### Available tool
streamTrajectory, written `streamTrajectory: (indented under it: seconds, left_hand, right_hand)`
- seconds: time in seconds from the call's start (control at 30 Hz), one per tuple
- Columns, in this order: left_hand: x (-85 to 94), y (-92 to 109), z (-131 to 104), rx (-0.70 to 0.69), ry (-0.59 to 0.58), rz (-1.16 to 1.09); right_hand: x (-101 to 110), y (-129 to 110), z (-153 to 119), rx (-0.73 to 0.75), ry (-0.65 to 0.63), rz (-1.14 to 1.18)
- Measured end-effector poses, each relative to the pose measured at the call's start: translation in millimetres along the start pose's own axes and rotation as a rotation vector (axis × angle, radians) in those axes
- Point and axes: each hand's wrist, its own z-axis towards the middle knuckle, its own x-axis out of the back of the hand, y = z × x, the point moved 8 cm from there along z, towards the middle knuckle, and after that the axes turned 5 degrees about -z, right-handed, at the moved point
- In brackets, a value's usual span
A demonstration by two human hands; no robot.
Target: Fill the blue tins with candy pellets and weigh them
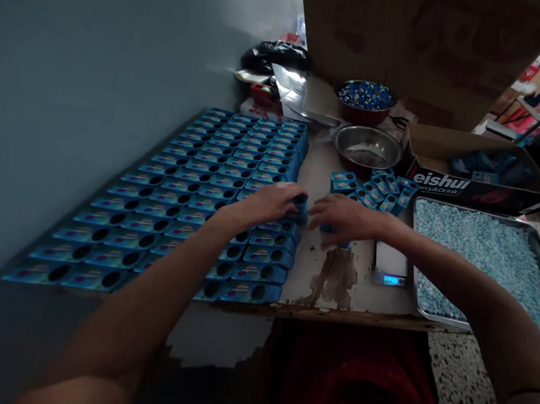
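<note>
My left hand (272, 203) is closed around a small blue box (300, 209) at the right edge of the stacked rows. My right hand (344, 217) hovers just right of it, fingers stretched out and a little blurred, with no hold on anything that I can see. A bit of blue shows under its palm, mostly hidden. Long rows of blue boxes with dark round holes (160, 207) cover the left part of the table. Beyond my right hand lies a loose heap of similar blue boxes (375, 191).
A digital scale (391, 279) with a lit display sits beside a metal tray of pale blue pellets (415, 296). Behind are a steel bowl (369, 135), a bowl of blue-and-silver pieces (364, 116) and a printed carton (485, 197) holding blue packs. A wall borders the left.
</note>
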Motion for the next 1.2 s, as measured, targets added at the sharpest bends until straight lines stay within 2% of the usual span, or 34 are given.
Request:
streamTrajectory:
  seconds: [0.07,0.1,0.17,0.2,0.27,0.4,0.47,0.53,0.63,0.7,0.77,0.83,0.9,1.0,1.1,1.2]
  left_hand:
    - [-14.4,-10.4,-9.2,0.018,-0.151,-0.012]
    - [-16.6,-13.7,-13.8,0.031,-0.190,-0.021]
    - [-11.5,-12.3,-21.5,0.047,-0.195,-0.049]
    - [-5.4,-7.6,-24.8,0.050,-0.169,-0.067]
    - [8.6,7.8,-31.5,0.057,-0.100,-0.096]
    - [24.3,48.5,-47.7,0.029,-0.035,-0.065]
    - [24.9,64.0,-58.1,-0.003,-0.030,-0.020]
    - [24.4,73.3,-70.1,-0.029,-0.003,0.010]
    - [22.7,83.0,-88.1,-0.052,0.096,0.006]
    - [14.2,94.4,-95.6,-0.079,0.142,-0.024]
    - [-2.7,112.3,-94.7,-0.113,0.165,-0.065]
    - [-25.7,133.7,-81.2,-0.132,0.190,-0.120]
    - [-52.2,155.4,-53.6,-0.144,0.210,-0.188]
    - [-99.9,181.6,5.8,-0.164,0.084,-0.282]
    - [-133.0,187.4,56.2,-0.130,0.014,-0.313]
    - [-152.3,181.7,78.9,-0.101,0.006,-0.318]
  right_hand:
    - [29.7,26.7,-40.5,-0.218,0.232,0.154]
    - [35.8,41.3,-62.4,-0.371,0.296,0.175]
    - [30.5,56.6,-97.3,-0.596,0.282,0.153]
    - [22.1,57.0,-106.5,-0.643,0.225,0.121]
    - [1.4,48.6,-108.6,-0.629,0.078,0.028]
    - [-29.3,34.9,-80.5,-0.516,-0.176,-0.185]
    - [-31.7,32.3,-66.2,-0.448,-0.239,-0.209]
    - [-24.6,29.2,-61.6,-0.401,-0.253,-0.176]
    - [-4.1,22.8,-82.5,-0.439,-0.227,-0.104]
    - [8.3,16.6,-113.8,-0.536,-0.178,-0.074]
    - [11.5,7.8,-152.2,-0.650,-0.133,-0.049]
    - [2.3,-1.7,-189.5,-0.770,-0.115,-0.031]
    - [-13.9,-9.3,-218.6,-0.883,-0.109,-0.034]
    - [-35.6,-16.0,-241.3,-0.983,-0.070,-0.026]
    - [-39.3,-16.8,-256.6,-1.000,0.064,0.060]
    - [-30.2,-8.5,-297.5,-1.060,0.256,0.123]
